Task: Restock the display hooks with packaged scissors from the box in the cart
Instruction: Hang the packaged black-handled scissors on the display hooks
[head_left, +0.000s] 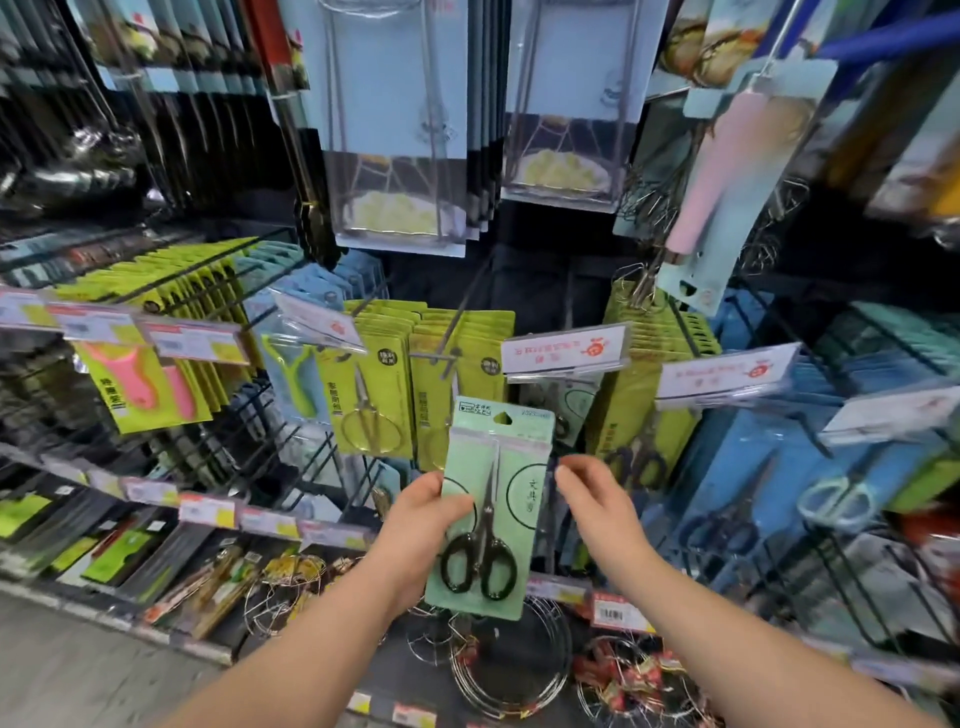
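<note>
While the left hand pinches the scissors pack at its left edge, the right hand hovers spread alongside.

glossy plastic-fronted scissors card

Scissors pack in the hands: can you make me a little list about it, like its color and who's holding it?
thing: scissors pack, pale green card, black handles
held by: left hand, thumb on the front
other hand: right hand, beside its right edge; touching unclear
hung up: not yet
behind it: yellow-green scissors packs, hanging in rows
</note>
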